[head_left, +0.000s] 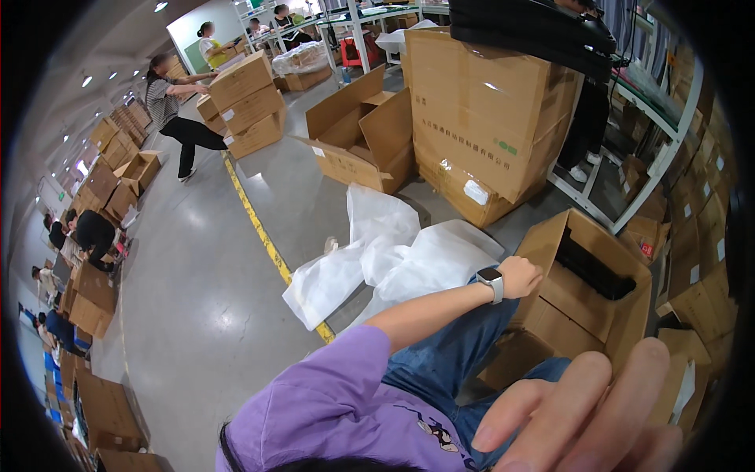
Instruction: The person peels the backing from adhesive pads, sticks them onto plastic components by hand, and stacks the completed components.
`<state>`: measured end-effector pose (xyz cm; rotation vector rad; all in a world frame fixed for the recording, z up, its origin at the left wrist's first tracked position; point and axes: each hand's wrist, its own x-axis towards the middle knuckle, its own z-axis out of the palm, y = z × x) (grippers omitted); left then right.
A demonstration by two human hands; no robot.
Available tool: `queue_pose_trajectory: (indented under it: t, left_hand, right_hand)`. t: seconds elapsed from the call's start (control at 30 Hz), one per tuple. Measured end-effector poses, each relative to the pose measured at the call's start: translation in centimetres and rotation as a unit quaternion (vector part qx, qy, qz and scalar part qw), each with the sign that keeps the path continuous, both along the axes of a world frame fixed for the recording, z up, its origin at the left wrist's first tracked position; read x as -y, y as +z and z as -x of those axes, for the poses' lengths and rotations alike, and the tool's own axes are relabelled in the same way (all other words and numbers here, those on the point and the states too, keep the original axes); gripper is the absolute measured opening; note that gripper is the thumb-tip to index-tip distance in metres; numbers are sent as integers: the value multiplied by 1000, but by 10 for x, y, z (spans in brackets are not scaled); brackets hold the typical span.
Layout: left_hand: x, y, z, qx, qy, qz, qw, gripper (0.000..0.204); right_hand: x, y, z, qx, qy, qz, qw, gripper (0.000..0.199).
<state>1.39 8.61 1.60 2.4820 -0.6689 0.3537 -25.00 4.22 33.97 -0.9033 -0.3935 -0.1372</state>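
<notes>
My left hand (pixel 519 277), with a watch (pixel 489 275) on its wrist, is curled into a fist over my jeans-clad knee. Nothing shows in its fingers. It is beside the rim of an open cardboard box (pixel 578 315). A long black object (pixel 595 265) lies inside that box along its far wall; its kind is unclear. My right hand (pixel 582 417) looms large and close at the lower right, fingers stretched out and slightly apart, with nothing in it. White plastic sheeting (pixel 429 256) lies crumpled on the floor just past my left forearm.
A tall carton (pixel 487 110) stands ahead with black cloth-like material on top, and an open carton (pixel 366 130) is left of it. Cartons (pixel 700 228) line the right side. A yellow floor line (pixel 255 216) runs past the sheeting. Far left, a person (pixel 165 102) grips stacked boxes (pixel 244 102).
</notes>
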Motion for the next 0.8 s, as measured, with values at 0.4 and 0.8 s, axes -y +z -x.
queue_pose_trajectory:
  t: [0.4, 0.8]
  left_hand:
    - [-6, 1, -2, -25, 6, 57, 998, 22]
    - [-3, 1, -5, -3, -2, 74, 997, 20]
  right_hand:
    - [-1, 11, -3, -73, -38, 58, 995, 14]
    - [30, -24, -48, 157, 204, -8, 966, 10]
